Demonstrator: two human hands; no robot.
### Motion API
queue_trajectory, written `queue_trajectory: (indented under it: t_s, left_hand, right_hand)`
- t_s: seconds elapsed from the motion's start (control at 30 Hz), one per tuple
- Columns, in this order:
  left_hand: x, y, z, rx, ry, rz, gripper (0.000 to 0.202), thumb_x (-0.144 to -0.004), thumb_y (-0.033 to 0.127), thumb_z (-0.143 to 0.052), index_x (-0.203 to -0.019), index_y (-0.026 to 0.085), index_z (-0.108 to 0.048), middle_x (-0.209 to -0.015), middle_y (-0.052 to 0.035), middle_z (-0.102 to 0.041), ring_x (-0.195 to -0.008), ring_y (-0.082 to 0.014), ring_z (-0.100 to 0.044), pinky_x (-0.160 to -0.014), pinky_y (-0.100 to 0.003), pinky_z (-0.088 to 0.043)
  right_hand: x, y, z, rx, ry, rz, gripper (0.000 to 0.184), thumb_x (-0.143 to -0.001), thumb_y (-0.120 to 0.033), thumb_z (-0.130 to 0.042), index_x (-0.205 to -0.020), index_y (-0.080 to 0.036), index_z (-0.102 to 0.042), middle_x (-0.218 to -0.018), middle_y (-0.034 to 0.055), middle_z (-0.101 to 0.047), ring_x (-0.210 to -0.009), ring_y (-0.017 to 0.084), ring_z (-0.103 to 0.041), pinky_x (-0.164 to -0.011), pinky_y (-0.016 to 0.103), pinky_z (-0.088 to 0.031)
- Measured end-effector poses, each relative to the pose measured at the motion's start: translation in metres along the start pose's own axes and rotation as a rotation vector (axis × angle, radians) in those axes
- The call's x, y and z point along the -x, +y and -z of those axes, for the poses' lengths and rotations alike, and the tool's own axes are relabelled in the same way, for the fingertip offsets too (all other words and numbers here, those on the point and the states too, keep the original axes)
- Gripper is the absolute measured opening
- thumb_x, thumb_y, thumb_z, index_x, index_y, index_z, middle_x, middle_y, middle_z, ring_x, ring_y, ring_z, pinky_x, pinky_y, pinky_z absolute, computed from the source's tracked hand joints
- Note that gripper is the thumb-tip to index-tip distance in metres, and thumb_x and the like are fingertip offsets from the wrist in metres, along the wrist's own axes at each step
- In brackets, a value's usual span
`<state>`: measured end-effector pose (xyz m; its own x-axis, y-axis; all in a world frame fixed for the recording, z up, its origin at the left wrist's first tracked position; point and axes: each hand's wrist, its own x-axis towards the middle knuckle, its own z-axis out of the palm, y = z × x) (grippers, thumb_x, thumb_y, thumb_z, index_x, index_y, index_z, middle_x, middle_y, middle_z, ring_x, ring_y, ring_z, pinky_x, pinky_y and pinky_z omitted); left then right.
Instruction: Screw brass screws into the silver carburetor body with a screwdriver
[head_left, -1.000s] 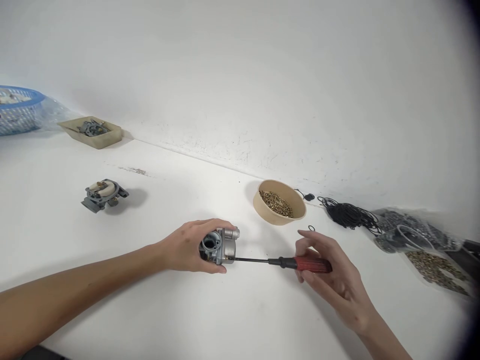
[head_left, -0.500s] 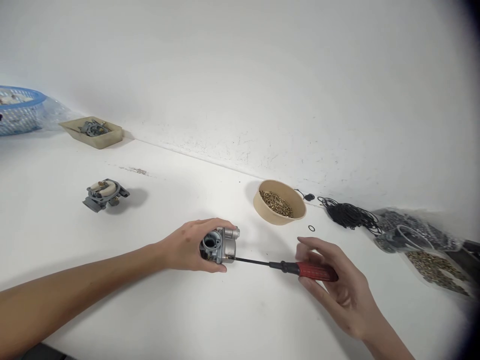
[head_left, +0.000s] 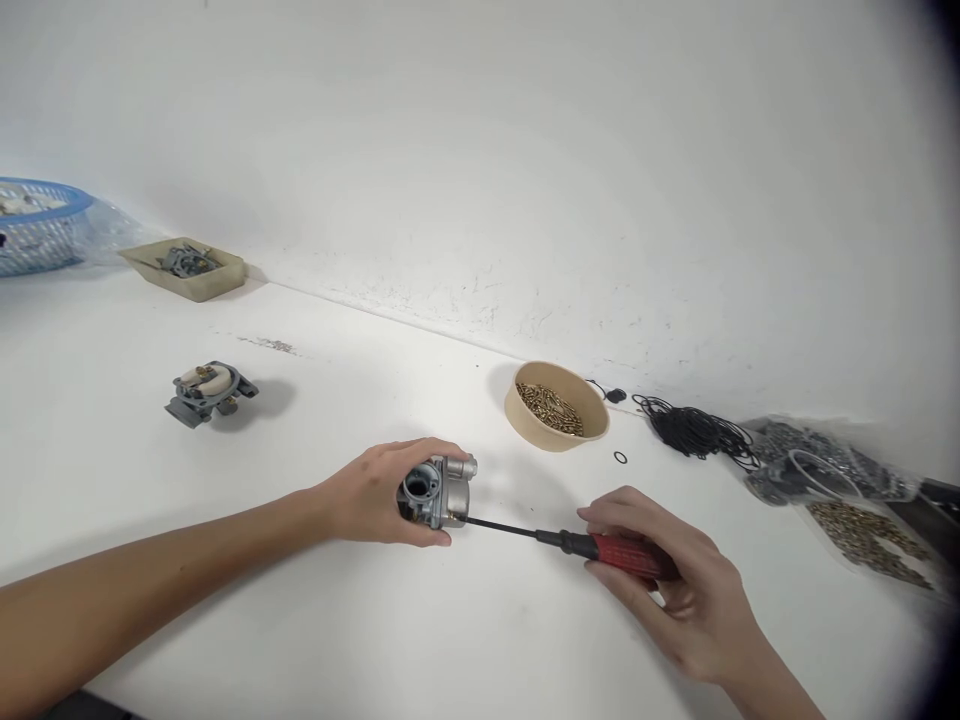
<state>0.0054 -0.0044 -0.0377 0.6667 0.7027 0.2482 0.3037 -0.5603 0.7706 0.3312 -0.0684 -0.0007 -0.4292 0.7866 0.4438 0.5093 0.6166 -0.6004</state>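
Observation:
My left hand (head_left: pixel 371 490) is closed round a small silver carburetor body (head_left: pixel 437 490) that rests on the white table (head_left: pixel 480 640). My right hand (head_left: pixel 675 580) grips the red handle of a screwdriver (head_left: pixel 592 545). Its black shaft runs left, and the tip meets the lower right side of the carburetor body. A tan bowl of small brass screws (head_left: pixel 556 405) stands just behind the two hands.
A second grey carburetor part (head_left: pixel 208 391) lies at the left. A tan tray of parts (head_left: pixel 187 268) and a blue basket (head_left: pixel 37 225) sit far left by the wall. Black O-rings (head_left: pixel 694 430) and clear bags of small parts (head_left: pixel 840 490) lie at the right.
My right hand has dropped slightly and its fingers have closed over the red handle, turning it. The left hand and the carburetor body have stayed in place.

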Motion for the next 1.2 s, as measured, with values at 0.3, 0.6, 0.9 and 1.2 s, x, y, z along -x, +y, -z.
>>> queue_trajectory:
  t_s: [0.3, 0.6, 0.9, 1.2]
  left_hand:
    - [0.000, 0.000, 0.000, 0.004, 0.007, 0.010, 0.074, -0.073, 0.040, -0.083, -0.137, 0.030, -0.048, -0.135, -0.0044, -0.061, -0.117, -0.0233, -0.062, -0.103, -0.035, -0.049]
    - [-0.001, 0.001, 0.001, 0.019, 0.007, 0.015, 0.074, -0.073, 0.038, -0.084, -0.137, 0.029, -0.049, -0.134, -0.0048, -0.062, -0.115, -0.0228, -0.063, -0.103, -0.035, -0.049]
    - [-0.002, 0.005, 0.003, 0.025, -0.007, 0.032, 0.072, -0.074, 0.038, -0.082, -0.137, 0.028, -0.049, -0.135, -0.0068, -0.062, -0.116, -0.0241, -0.063, -0.103, -0.037, -0.049]
    - [-0.002, 0.001, 0.001, 0.008, 0.003, 0.018, 0.071, -0.073, 0.039, -0.082, -0.136, 0.028, -0.050, -0.134, -0.0061, -0.062, -0.116, -0.0241, -0.062, -0.102, -0.036, -0.050]
  right_hand:
    - [0.002, -0.002, -0.003, 0.128, -0.032, -0.027, 0.023, -0.094, -0.022, -0.059, -0.116, -0.026, -0.065, -0.086, 0.0069, -0.067, -0.064, 0.017, -0.062, -0.052, 0.027, -0.047]
    - [0.004, 0.008, -0.010, 0.206, -0.091, 0.072, 0.026, -0.088, -0.017, -0.069, -0.112, -0.026, -0.065, -0.075, 0.0015, -0.067, -0.058, 0.013, -0.056, -0.052, 0.024, -0.047]
    - [0.001, 0.014, -0.011, 0.258, -0.077, 0.031, 0.031, -0.093, -0.024, -0.065, -0.122, -0.032, -0.071, -0.096, 0.0075, -0.066, -0.064, 0.014, -0.059, -0.049, 0.025, -0.049]
    - [-0.003, 0.005, -0.005, 0.012, -0.048, -0.128, 0.008, -0.089, -0.029, -0.068, -0.090, -0.022, -0.067, -0.079, 0.0062, -0.061, -0.056, 0.013, -0.051, -0.043, 0.024, -0.038]
